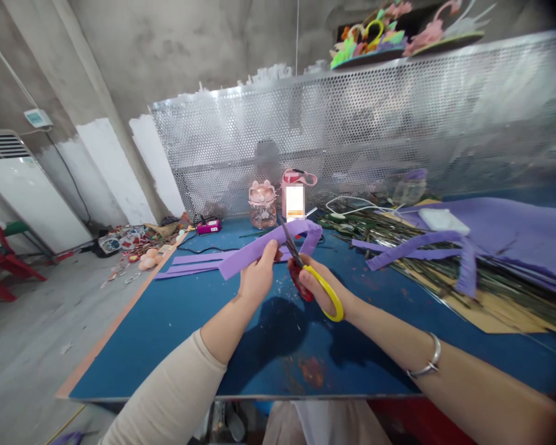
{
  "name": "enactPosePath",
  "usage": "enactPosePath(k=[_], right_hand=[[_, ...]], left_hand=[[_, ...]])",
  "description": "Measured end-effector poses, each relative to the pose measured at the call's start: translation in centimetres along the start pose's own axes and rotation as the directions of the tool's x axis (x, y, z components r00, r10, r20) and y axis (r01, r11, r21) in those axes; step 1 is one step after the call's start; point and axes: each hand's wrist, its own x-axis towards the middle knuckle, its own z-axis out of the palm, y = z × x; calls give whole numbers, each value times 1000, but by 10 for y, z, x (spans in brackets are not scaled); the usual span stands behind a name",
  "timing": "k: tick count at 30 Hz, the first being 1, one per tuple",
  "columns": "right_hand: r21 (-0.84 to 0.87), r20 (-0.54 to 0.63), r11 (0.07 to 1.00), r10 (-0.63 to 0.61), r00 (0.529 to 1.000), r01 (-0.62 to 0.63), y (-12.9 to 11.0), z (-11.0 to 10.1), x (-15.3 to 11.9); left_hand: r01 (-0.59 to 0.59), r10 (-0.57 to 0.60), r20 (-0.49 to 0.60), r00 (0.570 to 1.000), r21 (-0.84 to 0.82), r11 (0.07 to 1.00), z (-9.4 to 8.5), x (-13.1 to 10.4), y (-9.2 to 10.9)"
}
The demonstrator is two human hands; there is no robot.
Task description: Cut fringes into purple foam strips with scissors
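Observation:
Between the thumb and fingers of my left hand point(258, 267) is a purple strip point(241, 256), its flat end pointing left and its far part bending over to the right. My right hand point(322, 285) grips a pair of scissors point(327, 287) with a yellow handle, the dark blades pointing up and touching or crossing the strip. Whether the blades are closed on it I cannot tell. A red object, perhaps the other handle loop, shows under my right fingers. More purple strips point(199, 262) lie flat on the blue table point(176, 334) beyond my left hand.
A pink bottle point(262, 207) and a pink pouch point(287, 191) stand at the back. Thin dark stems point(426, 266), a purple sheet point(505, 228) and a white device point(443, 220) lie at right. A magenta box point(208, 226) sits back left. A perforated metal panel point(222, 136) rises behind.

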Motion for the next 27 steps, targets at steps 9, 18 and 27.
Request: enactPosePath(k=[9, 18, 27], right_hand=[[85, 127, 996, -45, 991, 34, 3, 3, -2], [-5, 23, 1000, -18, 1000, 18, -1, 2, -3], [-89, -72, 995, 37, 997, -43, -8, 3, -5]], left_hand=[[85, -87, 34, 996, 64, 994, -2, -7, 12], [-58, 37, 118, 992, 183, 981, -4, -7, 2], [-43, 34, 94, 995, 100, 994, -2, -6, 3]])
